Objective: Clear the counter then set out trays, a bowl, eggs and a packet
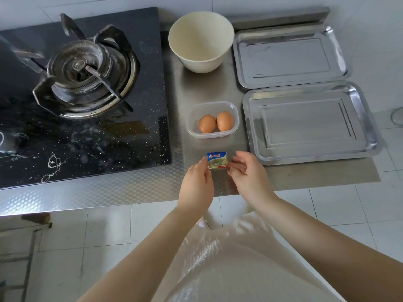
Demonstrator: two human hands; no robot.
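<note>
A small blue and gold packet (217, 160) is at the counter's front edge, pinched on its left side by my left hand (197, 184) and on its right side by my right hand (248, 174). Behind it a clear plastic tub (212, 103) holds two brown eggs (216, 123). A cream bowl (201, 41) stands empty at the back. Two empty steel trays lie to the right, one at the back (290, 55) and one nearer (310, 122).
A black glass gas hob (82, 131) with a burner and pan support (85, 68) fills the left of the steel counter (122, 188). The counter's front edge runs just below my hands, with white tiled floor beneath. The near tray overhangs the counter's right end.
</note>
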